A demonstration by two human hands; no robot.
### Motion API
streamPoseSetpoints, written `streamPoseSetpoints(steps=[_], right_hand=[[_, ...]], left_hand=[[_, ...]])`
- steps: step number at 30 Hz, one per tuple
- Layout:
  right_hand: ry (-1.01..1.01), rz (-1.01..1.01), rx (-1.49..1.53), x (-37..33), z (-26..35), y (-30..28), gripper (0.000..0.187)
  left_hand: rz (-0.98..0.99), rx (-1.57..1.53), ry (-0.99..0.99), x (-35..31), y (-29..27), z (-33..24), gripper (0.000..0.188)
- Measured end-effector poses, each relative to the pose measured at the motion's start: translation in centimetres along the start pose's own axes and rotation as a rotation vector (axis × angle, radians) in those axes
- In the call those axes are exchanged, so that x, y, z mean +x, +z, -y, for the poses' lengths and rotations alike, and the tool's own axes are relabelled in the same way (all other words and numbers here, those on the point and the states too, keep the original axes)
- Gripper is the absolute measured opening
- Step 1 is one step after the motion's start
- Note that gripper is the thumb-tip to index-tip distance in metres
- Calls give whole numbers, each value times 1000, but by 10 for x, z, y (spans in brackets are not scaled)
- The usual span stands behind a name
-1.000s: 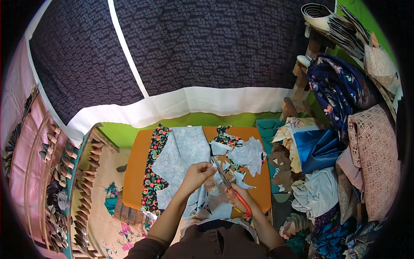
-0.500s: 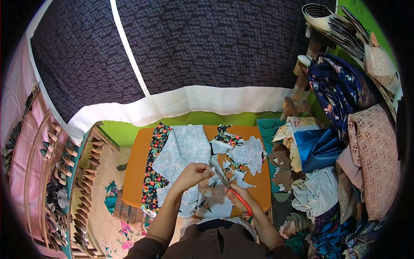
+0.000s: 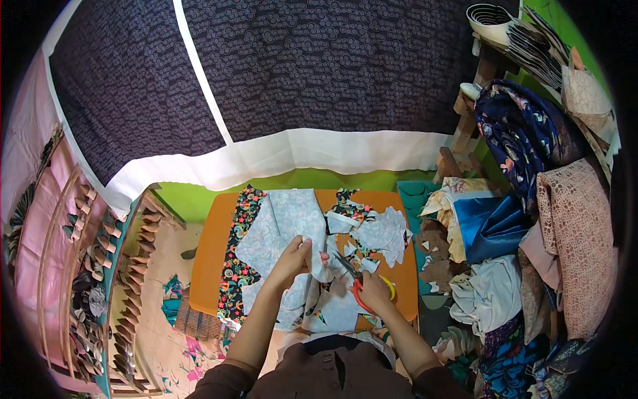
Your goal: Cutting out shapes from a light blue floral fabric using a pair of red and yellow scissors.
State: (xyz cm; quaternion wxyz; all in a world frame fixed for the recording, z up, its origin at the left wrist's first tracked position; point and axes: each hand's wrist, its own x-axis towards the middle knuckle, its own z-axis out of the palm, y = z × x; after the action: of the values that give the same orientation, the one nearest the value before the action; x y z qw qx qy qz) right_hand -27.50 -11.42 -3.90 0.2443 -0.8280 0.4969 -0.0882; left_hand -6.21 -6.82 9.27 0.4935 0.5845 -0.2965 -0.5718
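My left hand (image 3: 292,261) pinches a fold of floral fabric (image 3: 292,209) and raises it a little from the low orange-brown table (image 3: 212,266). The cloth lies mostly with its pale reverse side up, and a black printed strip shows along its left edge. In my right hand (image 3: 375,292) is a pair of scissors (image 3: 347,266) with red and yellow handles. Their blades are parted and point up and left, close to the lifted fold. Beyond them lie pale cut scraps (image 3: 382,236) of the same cloth.
Racks of shoe lasts (image 3: 133,286) stand at the left. Heaped fabrics, among them a shiny blue cloth (image 3: 488,229) and a white cloth (image 3: 488,292), crowd the right side. Scraps (image 3: 193,352) litter the floor. A dark patterned curtain (image 3: 319,66) hangs behind the table.
My left hand has moved up and now lifts a fold of the cloth. The scissors have turned further left, with their blades opened wider and yellow handle showing.
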Motion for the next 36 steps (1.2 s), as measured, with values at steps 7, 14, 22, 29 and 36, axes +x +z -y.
streamPoseSetpoints(steps=[7, 14, 22, 29, 36], right_hand=[[12, 70, -125, 4, -16, 30, 56], [100, 166, 8, -5, 6, -2, 56], [644, 663, 2021, -8, -15, -17, 52], [599, 285, 2345, 16, -48, -4, 26], [493, 134, 2226, 54, -79, -24, 35]], left_hand=[[6, -193, -59, 22, -3, 29, 23], [10, -298, -134, 36, 16, 45, 21], [157, -436, -180, 53, 63, 77, 25], [213, -468, -253, 76, 69, 97, 26], [-30, -350, -284, 125, 81, 132, 19]])
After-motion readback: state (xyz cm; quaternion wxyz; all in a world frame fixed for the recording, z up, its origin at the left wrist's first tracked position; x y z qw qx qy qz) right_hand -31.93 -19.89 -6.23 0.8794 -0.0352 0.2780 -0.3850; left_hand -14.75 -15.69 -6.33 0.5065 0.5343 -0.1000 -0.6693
